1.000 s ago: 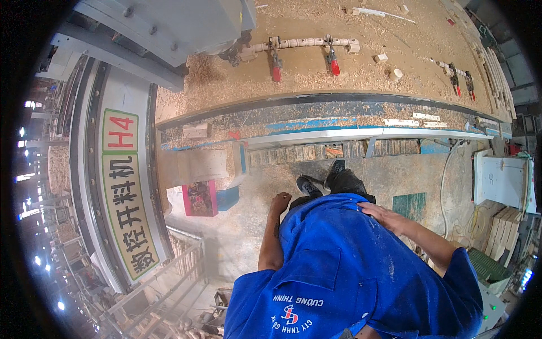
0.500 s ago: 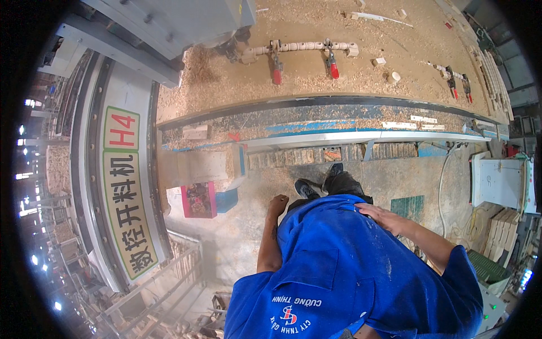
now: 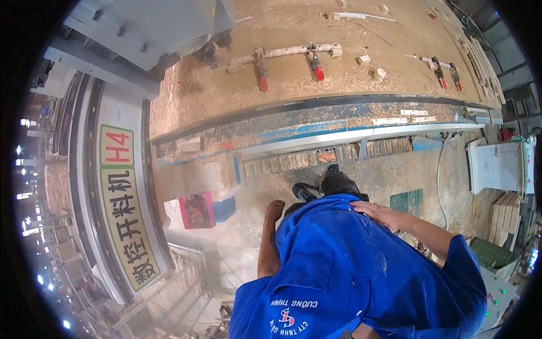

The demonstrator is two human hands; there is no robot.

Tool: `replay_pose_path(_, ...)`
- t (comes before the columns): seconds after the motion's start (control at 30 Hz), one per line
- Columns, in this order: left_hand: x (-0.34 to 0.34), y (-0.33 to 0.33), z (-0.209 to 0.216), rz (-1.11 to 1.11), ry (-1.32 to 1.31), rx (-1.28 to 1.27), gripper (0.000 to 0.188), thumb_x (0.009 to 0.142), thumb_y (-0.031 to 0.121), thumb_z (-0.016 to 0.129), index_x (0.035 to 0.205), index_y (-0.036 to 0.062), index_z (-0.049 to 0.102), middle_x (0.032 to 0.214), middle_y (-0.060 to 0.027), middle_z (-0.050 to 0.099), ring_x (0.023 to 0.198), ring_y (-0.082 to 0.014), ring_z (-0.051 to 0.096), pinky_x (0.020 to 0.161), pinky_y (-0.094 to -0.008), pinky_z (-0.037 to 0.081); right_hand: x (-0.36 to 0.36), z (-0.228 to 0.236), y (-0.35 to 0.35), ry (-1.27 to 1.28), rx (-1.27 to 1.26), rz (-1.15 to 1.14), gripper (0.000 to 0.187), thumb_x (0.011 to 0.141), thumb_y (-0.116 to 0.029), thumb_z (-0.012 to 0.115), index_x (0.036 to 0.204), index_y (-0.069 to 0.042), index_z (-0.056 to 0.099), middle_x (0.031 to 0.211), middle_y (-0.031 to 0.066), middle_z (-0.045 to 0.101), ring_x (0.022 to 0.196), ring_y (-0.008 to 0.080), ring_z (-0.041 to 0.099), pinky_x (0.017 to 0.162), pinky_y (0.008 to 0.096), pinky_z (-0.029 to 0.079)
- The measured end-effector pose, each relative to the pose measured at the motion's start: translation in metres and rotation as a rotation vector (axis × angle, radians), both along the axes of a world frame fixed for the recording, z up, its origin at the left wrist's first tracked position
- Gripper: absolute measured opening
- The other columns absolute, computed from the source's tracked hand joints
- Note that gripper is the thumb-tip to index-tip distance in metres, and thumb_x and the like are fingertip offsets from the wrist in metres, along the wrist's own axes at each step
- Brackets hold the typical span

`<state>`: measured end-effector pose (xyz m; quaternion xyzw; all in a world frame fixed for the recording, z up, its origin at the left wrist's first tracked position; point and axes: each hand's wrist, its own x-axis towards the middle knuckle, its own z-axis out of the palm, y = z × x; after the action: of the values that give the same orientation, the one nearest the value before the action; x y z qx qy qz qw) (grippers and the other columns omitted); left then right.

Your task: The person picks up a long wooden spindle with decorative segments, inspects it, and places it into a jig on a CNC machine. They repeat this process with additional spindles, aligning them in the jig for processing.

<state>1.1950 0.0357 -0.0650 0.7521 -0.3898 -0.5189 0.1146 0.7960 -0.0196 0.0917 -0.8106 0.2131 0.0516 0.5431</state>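
My left hand (image 3: 275, 209) hangs beside my body at the left, its fingers loosely curled. Nothing shows in it. Against the front of my blue work shirt (image 3: 333, 248), at the waist, lies my right hand (image 3: 375, 214), open, with its fingers stretched flat on the cloth. Beyond my feet is a machine bed (image 3: 214, 90) strewn with wood chips. On it a ridged, turned-looking wooden piece (image 3: 285, 52) lies under two toggle clamps, one with a red handle (image 3: 320, 73). Both hands are well apart from the bed.
A grey machine head and gantry (image 3: 141, 34) stand over the bed at the upper left. Near the gantry is a pink-edged box (image 3: 197, 212). More clamps (image 3: 440, 73) sit at the bed's right. A white cabinet (image 3: 494, 166) and stacked wood (image 3: 504, 217) stand at far right.
The view has shifted slightly, so the bed and clamps sit further left. Both hands keep nearly the same pose, the right one still on the shirt.
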Motion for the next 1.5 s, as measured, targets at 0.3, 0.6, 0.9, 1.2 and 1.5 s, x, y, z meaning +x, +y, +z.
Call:
replay_pose_path(0.3, -0.003, -0.004, 0.009, -0.031, 0.026, -0.055, 0.042, 0.092, 0.040, 0.060, 0.113, 0.0050, 0.073, 0.110, -0.0224, 0.072, 0.107, -0.0381, 0.068, 0.094, -0.0453, 0.053, -0.003, -0.002, 0.001, -0.003, -0.008, -0.008, 0.136, 0.049, 0.004, 0.088, 0.158, -0.023, 0.012, 0.165, 0.0099, 0.018, 0.151, 0.0319, 0.023, 0.126, 0.0491, 0.024)
replay_pose_path(0.6, -0.007, 0.000, 0.013, -0.011, -0.018, -0.051, 0.041, 0.092, 0.039, 0.060, 0.112, 0.0052, 0.073, 0.105, -0.0213, 0.073, 0.104, -0.0376, 0.069, 0.092, -0.0454, 0.054, -0.004, 0.002, -0.002, -0.015, 0.007, 0.016, 0.127, 0.059, -0.003, 0.084, 0.160, -0.024, 0.009, 0.166, 0.0124, 0.016, 0.152, 0.0343, 0.021, 0.125, 0.0493, 0.024)
replay_pose_path(0.9, -0.012, -0.001, 0.018, -0.006, 0.018, -0.106, 0.038, 0.093, 0.035, 0.058, 0.104, 0.0019, 0.073, 0.092, -0.0197, 0.074, 0.086, -0.0339, 0.072, 0.082, -0.0429, 0.055, -0.005, 0.002, -0.005, 0.044, 0.028, 0.037, 0.129, 0.056, 0.003, 0.083, 0.160, -0.021, 0.011, 0.165, 0.0132, 0.016, 0.152, 0.0344, 0.021, 0.125, 0.0489, 0.024)
replay_pose_path(1.2, -0.024, 0.008, 0.011, -0.090, -0.003, -0.030, 0.041, 0.093, 0.038, 0.057, 0.109, 0.0034, 0.073, 0.102, -0.0215, 0.073, 0.100, -0.0359, 0.070, 0.089, -0.0451, 0.053, -0.011, 0.007, 0.015, 0.331, 0.702, -0.313, 0.128, 0.054, -0.011, 0.091, 0.158, -0.022, 0.016, 0.165, 0.0104, 0.013, 0.153, 0.0335, 0.014, 0.126, 0.0476, 0.018)
replay_pose_path(1.5, -0.032, 0.018, 0.026, -0.135, 0.020, -0.004, 0.038, 0.094, 0.036, 0.055, 0.110, 0.0069, 0.074, 0.107, -0.0157, 0.074, 0.099, -0.0314, 0.071, 0.089, -0.0426, 0.054, -0.035, 0.011, 0.028, 0.107, 0.025, 0.099, 0.132, 0.052, -0.017, 0.094, 0.159, -0.014, 0.017, 0.164, 0.0160, 0.014, 0.152, 0.0349, 0.016, 0.123, 0.0470, 0.023)
